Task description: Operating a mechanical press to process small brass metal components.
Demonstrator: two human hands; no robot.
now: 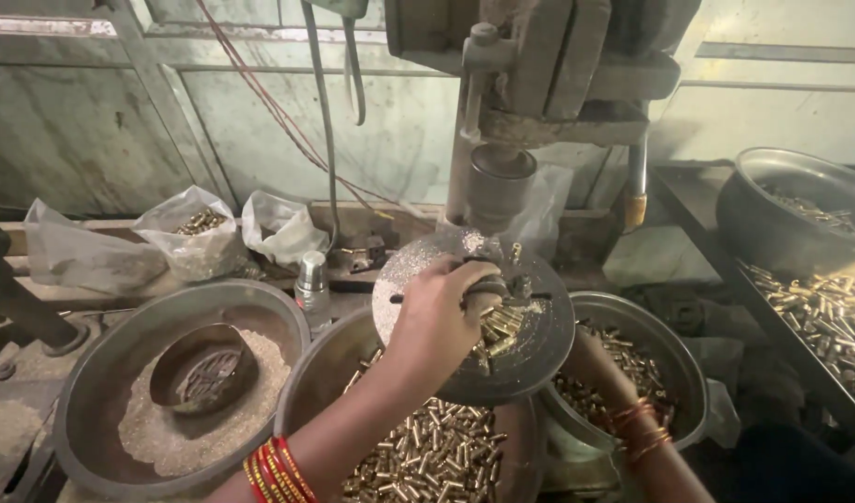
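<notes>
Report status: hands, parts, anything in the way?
Left hand on the round machine table, grip on small brass parts. Right hand hidden under the table. Drill head hangs close above.

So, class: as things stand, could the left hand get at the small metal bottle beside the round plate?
Probably yes: the left hand rests on the round plate, and the small metal bottle stands just to its left with nothing between them.
</notes>
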